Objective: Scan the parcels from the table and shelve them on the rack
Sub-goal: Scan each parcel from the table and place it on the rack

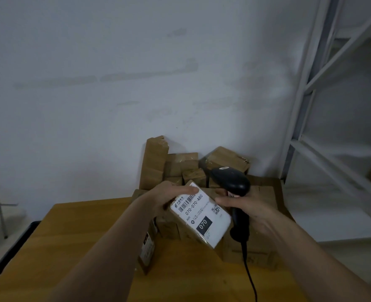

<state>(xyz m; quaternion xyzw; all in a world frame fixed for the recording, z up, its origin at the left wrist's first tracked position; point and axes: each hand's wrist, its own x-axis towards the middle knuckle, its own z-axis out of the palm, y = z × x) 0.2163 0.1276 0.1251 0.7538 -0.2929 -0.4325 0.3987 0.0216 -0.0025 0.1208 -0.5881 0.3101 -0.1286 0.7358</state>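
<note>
Plainly the job is at an early stage. Of what shows of the rack [323, 118], standing just past the right edge of the table [88, 247], the shelves look bare, though a brown shape at the far right of the view may be something on it; I cannot tell. No parcel is clearly shelved yet, and a good many are left.

Most of the remaining work sits as a heap of brown boxes [180, 166] at the far edge of the table against the wall, one tall box standing on end at its left. A larger flat carton [265, 216] lies along the right edge, under the right arm, and a thin dark-labelled packet [147, 247] stands nearer the middle.

Only one parcel [199, 216] is in hand, raised above the table's far right part, its white label with barcode turned up toward the camera. The left hand [171, 197] grips it by its upper left end, fingers curled over the top edge. The right hand [249, 205] is wrapped round the handle of a black scanner [230, 179], whose head sits just beyond the parcel's far corner.

My reading is that this parcel is being scanned. Whether it has registered cannot be told.

Little blocks the way to the rack. The scanner's cord [249, 277] trails toward the near edge and could snag.
</note>
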